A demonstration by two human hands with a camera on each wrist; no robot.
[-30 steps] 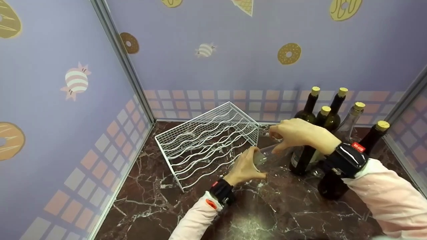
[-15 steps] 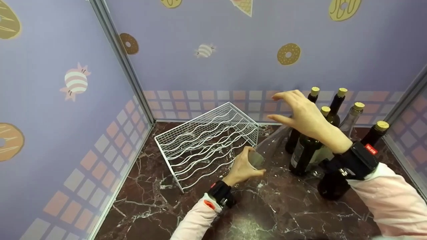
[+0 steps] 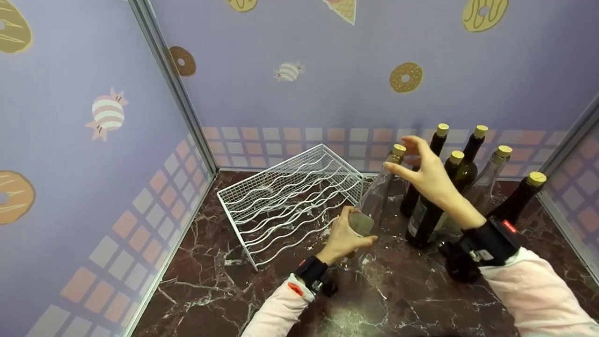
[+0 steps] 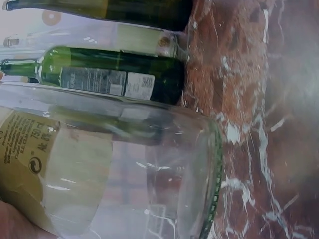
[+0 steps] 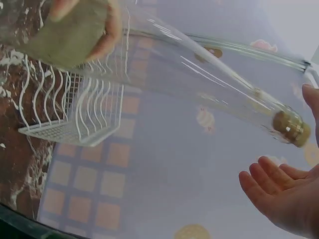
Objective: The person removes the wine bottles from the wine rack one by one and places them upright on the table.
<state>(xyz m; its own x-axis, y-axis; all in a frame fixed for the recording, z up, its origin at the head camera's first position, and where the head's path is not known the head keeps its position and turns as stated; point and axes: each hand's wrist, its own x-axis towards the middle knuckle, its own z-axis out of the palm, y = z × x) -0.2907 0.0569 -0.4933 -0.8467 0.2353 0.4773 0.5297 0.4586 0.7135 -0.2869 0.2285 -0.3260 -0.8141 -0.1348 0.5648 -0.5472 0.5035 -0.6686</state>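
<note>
My left hand (image 3: 344, 238) grips a clear glass bottle (image 3: 378, 192) round its lower body, thumb on the near side. The bottle leans with its neck up and to the right, and a pale label (image 4: 79, 169) wraps its side. A cork (image 3: 398, 150) plugs its mouth. My right hand (image 3: 430, 178) is beside the neck, thumb and fingers spread around the cork's level. In the right wrist view a gap shows between those fingers (image 5: 266, 179) and the cork, and nothing is held there. The left wrist view shows the bottle's base close over the table.
A white wire rack (image 3: 269, 169) with wavy bars stands left of the bottle. Several corked bottles stand at the right, among them a labelled dark bottle (image 3: 421, 222) and another clear bottle (image 3: 489, 175). Patterned walls (image 3: 327, 93) enclose the marbled table (image 3: 210, 299).
My right hand came off the bottle, rose with fingers spread, then came down slightly to the right beside the cork. The bottle now leans more upright, its neck showing. My left hand kept its grip.
</note>
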